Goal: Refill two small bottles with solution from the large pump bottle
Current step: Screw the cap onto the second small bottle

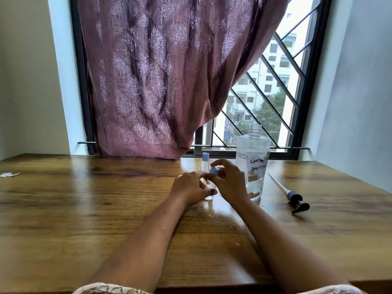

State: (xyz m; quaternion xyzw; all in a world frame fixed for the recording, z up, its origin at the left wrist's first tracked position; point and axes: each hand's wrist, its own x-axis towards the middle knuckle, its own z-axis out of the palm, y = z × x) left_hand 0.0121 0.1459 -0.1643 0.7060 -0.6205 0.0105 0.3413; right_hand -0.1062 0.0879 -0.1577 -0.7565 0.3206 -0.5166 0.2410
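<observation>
At a wooden surface (84,209) under a curtained window (265,98), our left hand (191,190) grips a small bottle (209,195) standing near the middle of the far edge, while our right hand (230,181) pinches a blue cap (214,171) at its top. A second small bottle (205,163), capped, stands just behind. The large bottle (253,162) stands open to the right, and its pump (293,197) lies nearer the right edge.

"SOLUTION" on large bottle's label (257,166)

Soft daylight from the window (265,85), tabletop (84,198) glare, wide-angle bowing, slight blur.
</observation>
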